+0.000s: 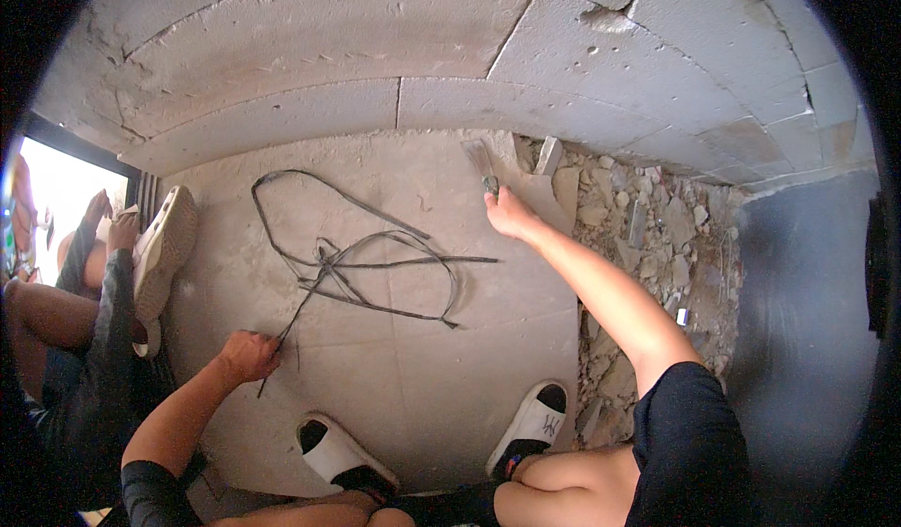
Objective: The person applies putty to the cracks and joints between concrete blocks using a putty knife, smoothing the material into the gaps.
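Note:
My left hand is closed around one end of a thin dark cord, low on the left; a short tail sticks out below the fist. From there the cord runs up to a tangled knot and spreads in loose loops over the concrete floor. My right hand, arm stretched forward, grips the short handle of what looks like a flat paintbrush. Its greyish bristles point toward the wall and are slightly blurred, close to the floor; contact cannot be made out.
A pale block wall curves across the far side. Broken rubble fills a strip on the right, beside a dark grey panel. At the left another person sits, with a grey sleeve and a light shoe. My white slippers stand nearest me.

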Demonstrator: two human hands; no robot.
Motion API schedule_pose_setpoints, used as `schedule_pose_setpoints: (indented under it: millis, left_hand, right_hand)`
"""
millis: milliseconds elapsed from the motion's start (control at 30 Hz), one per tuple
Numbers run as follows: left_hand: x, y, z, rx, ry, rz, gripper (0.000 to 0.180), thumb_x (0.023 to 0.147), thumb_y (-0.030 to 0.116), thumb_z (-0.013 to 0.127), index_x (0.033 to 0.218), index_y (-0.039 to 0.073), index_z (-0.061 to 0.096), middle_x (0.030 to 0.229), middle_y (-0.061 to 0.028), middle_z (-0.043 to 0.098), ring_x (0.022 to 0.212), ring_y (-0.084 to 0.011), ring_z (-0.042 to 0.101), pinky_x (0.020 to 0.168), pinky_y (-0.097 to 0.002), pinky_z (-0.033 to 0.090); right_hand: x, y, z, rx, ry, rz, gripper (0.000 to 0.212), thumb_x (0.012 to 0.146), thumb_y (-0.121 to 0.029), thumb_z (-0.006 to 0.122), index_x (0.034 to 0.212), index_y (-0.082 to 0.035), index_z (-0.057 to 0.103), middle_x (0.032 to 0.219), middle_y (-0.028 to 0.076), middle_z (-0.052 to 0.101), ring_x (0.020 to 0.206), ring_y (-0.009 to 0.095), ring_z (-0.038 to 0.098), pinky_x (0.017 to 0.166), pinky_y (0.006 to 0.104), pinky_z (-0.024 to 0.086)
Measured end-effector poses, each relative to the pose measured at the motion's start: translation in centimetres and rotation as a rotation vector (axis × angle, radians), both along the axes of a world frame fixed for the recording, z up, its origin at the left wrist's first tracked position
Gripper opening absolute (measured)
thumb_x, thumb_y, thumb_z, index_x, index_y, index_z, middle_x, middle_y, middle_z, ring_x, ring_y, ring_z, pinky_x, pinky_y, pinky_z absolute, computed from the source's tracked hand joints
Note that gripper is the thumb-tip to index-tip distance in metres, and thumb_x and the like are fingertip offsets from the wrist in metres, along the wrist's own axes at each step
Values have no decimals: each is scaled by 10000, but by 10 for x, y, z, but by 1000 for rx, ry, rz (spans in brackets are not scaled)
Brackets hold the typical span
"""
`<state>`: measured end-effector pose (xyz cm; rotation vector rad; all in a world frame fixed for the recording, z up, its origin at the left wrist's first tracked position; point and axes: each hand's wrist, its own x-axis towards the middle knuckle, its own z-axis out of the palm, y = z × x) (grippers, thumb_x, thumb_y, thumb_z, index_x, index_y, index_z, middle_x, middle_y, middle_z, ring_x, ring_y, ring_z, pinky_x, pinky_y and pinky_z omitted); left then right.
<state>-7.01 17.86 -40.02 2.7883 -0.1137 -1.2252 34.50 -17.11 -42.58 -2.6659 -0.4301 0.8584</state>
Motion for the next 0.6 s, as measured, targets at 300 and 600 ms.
schedule_pose_setpoints:
  millis: [300,600]
  left_hand:
    - [-11,4,-7,-49,-10,13,321,860,379,570,938,73,624,861,-167,676,797,-367,664,708,-495,533]
    - [-11,6,-2,-13,-1,17,301,854,363,566,917,73,618,865,-162,679,805,-366,667,714,-498,536]
  right_hand:
    - [-4,47,13,131,288,-246,606,988,-406,388,1304,110,352,1021,258,641,620,304,663,469,418,523]
    - [2,25,-40,145,138,-249,676,997,-412,385,1402,101,215,1261,290,514,635,335,659,495,415,545]
